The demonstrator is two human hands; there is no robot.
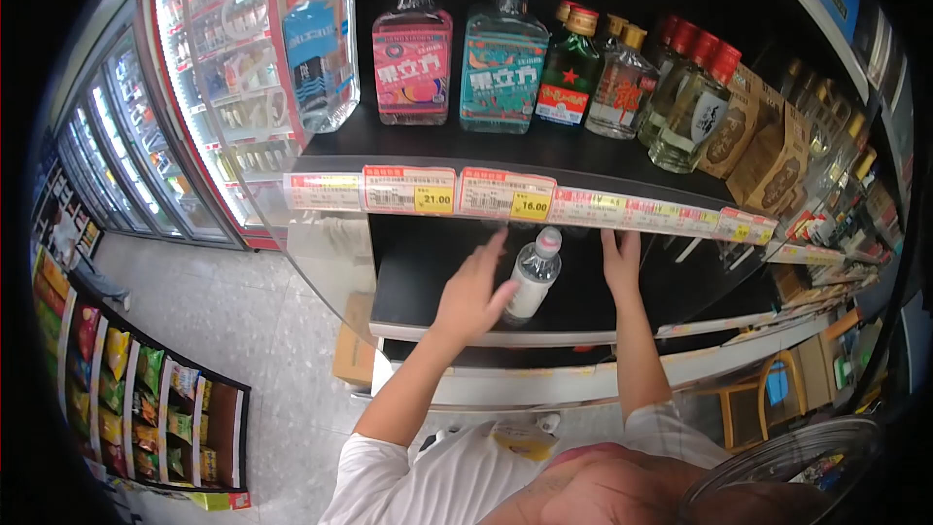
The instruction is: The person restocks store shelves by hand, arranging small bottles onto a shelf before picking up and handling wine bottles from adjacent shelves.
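A person in a white shirt (pixel 442 476) reaches with 2 bare hands into the space above a black lower shelf (pixel 418 282). A clear bottle (pixel 532 286) with a pale label and a pink cap stands on that shelf, between the hands and closer to the left. The left hand (pixel 471 294) has its grip wide open, thumb apart from the fingers, just beside the bottle; whether the thumb touches it cannot be told. The right hand (pixel 621 258) is to the right of the bottle and apart from it, its fingertips hidden behind the price strip (pixel 603 211), so how far its grip is open, or whether it has hold of anything, cannot be told. Above, an upper shelf (pixel 418 148) carries a blue-labelled bottle (pixel 321 63), a pink bottle (pixel 413 68), a teal bottle (pixel 502 73), a green bottle (pixel 567 73), red-capped bottles (pixel 692 117) and a cardboard box (pixel 773 151). 2 price tags (pixel 408 192) read 21.00 and 16.00. A snack rack (pixel 146 399) stands at the left
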